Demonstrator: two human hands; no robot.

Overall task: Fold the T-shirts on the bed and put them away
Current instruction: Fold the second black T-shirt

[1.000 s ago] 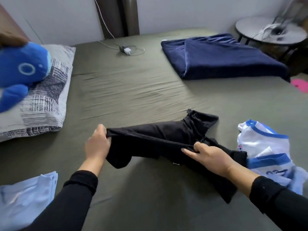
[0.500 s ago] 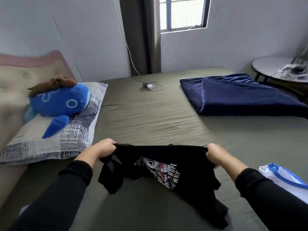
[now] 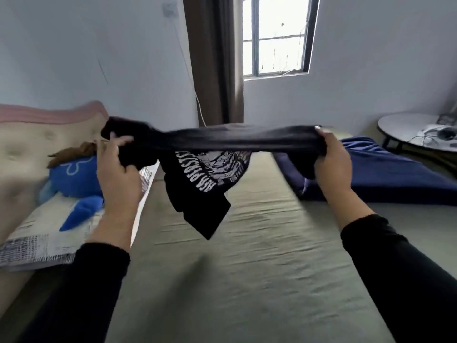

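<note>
A black T-shirt point(image 3: 210, 174) with a white print hangs in the air above the olive-green bed point(image 3: 247, 268), stretched between both hands. My left hand point(image 3: 118, 167) grips its bunched left end. My right hand point(image 3: 331, 159) grips the right end. The fabric runs taut between them, and a loose part with the print sags below the middle. Motion blur softens the shirt's upper edge.
A patterned pillow point(image 3: 32, 241) with a blue plush toy point(image 3: 74, 179) lies at the left by the padded headboard point(image 3: 37, 134). A folded navy blanket point(image 3: 385, 179) lies at the right. A round side table point(image 3: 418, 132) stands beyond it. A window and brown curtain are ahead.
Both hands have lifted the black T-shirt off the bed and pulled it taut in the air. The camera has tilted up, so the white-and-blue and light blue garments have left the view.
</note>
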